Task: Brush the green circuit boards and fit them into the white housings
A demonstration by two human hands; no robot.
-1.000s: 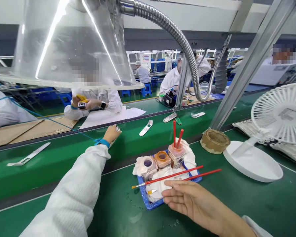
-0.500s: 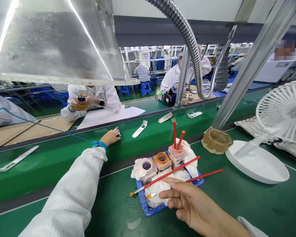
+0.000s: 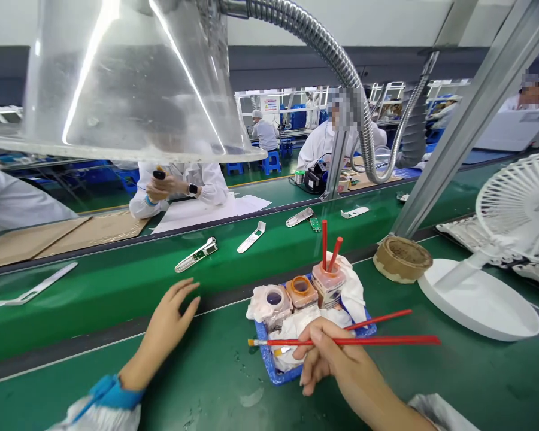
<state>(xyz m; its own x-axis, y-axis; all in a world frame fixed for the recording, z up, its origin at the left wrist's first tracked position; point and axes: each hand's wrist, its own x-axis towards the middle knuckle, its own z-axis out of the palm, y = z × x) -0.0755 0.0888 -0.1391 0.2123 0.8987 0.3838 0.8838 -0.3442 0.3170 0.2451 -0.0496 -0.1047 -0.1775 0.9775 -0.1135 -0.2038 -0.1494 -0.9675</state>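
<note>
Paintbrush (image 3: 386, 340) pinched over a blue tray (image 3: 264, 353)

Right hand (image 3: 336, 359), near the table's (image 3: 206, 383) front edge, pinches the red handle between thumb and fingers. The handle's long axis runs level from left to right, its bristles pointing left past the tray's near-left corner. This hand is far nearer the brush than the other. Left hand (image 3: 168, 326) lies spread and empty toward the table's left side. Just beyond the brush, three jars (image 3: 300, 292) stand on white cloth (image 3: 296, 326) in the tray, and a second red brush (image 3: 377, 320) sticks out past its right side. Farther off, a metal strip (image 3: 196, 254) lies on the green belt (image 3: 117, 299), with a fan (image 3: 521, 209) at right.
</note>
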